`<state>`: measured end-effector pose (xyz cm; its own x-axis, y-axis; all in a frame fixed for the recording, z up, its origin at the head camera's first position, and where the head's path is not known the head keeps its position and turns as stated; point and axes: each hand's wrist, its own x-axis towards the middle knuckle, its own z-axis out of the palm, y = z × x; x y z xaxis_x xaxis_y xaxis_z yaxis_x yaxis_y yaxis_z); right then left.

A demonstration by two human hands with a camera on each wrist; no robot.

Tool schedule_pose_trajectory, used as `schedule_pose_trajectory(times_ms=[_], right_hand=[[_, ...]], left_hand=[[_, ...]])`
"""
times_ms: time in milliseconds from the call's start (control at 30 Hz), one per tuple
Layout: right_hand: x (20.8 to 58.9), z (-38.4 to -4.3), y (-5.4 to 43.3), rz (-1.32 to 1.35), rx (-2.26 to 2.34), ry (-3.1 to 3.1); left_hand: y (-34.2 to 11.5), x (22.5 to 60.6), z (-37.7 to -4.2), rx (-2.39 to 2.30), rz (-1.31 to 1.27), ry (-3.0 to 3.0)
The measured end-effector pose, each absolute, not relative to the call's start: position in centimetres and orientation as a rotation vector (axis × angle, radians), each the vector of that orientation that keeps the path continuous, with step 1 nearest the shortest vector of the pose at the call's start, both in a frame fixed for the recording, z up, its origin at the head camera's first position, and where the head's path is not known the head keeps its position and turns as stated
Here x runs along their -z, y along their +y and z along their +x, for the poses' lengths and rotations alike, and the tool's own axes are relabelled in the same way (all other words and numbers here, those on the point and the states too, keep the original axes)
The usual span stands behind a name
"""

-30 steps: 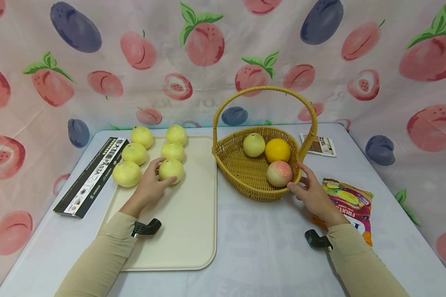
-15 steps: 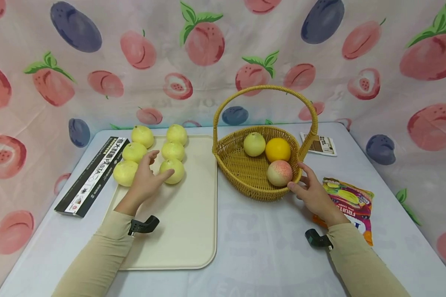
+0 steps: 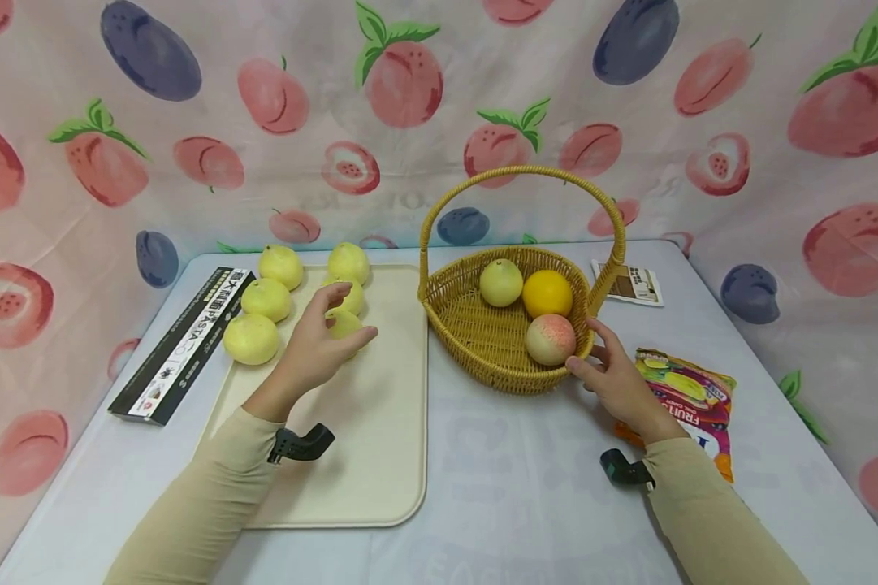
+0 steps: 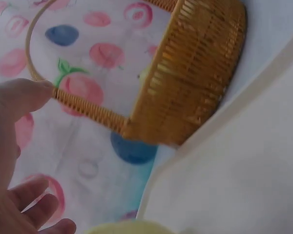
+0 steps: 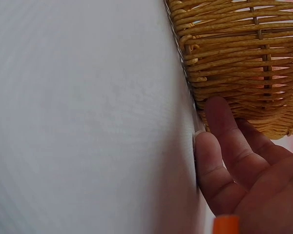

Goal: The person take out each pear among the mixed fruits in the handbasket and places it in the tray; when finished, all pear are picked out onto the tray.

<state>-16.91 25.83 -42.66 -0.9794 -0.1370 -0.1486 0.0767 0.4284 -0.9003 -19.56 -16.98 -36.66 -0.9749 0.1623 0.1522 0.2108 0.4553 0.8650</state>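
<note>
My left hand (image 3: pixel 313 348) hovers above the cream tray (image 3: pixel 376 463), thumb and fingers spread apart with nothing between them. It partly covers the nearest pale yellow-green round fruit (image 3: pixel 346 322) of the right-hand row. In the left wrist view, the top of a similar fruit (image 4: pixel 129 228) shows at the bottom edge. My right hand (image 3: pixel 620 383) grips the front right rim of the wicker basket (image 3: pixel 508 382), thumb on top and fingers against the outer weave, as the right wrist view shows. Inside lie a peach (image 3: pixel 551 340), an orange (image 3: pixel 547 293) and one yellow-green fruit (image 3: pixel 501 283).
Several more yellow-green fruits (image 3: pixel 252 339) stand in two rows at the tray's back. A black pasta box (image 3: pixel 183 349) lies left of it. Right of the basket are a small packet (image 3: pixel 632 284) and a fruit candy bag (image 3: pixel 687 394). The basket's tall handle (image 3: pixel 519 171) arches upward.
My left hand has let go of the front fruit in the right-hand row, moved left, then swung back right above it. The right hand stays on the basket.
</note>
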Motion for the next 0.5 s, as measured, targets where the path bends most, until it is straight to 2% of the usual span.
schedule_pose_trajectory(times_ms=[500], right_hand=[[42.7, -16.9, 25.9, -0.04, 1.585, 2.477]], left_hand=[[-9.8, 36.2, -19.5, 1.613, -0.774, -2.583]])
